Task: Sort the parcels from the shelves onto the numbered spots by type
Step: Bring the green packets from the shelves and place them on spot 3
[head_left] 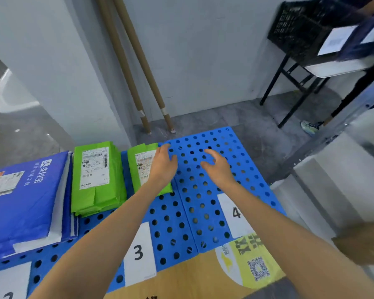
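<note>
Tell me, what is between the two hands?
Only bare blue perforated board, seen in the head view. It separates the left hand, at the green parcel, from the right hand.

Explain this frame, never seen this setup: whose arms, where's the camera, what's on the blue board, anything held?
No robot: one camera on a person's head looks down at their bare arms. The left hand lies open over a single green parcel; the right hand hovers open above the blue perforated board. Neither grips anything. On the board: a green parcel stack, blue mailers at far left, and paper label 3 and label 4 marking spots. Brown cardboard with a yellow sticker overlaps the near edge.
</note>
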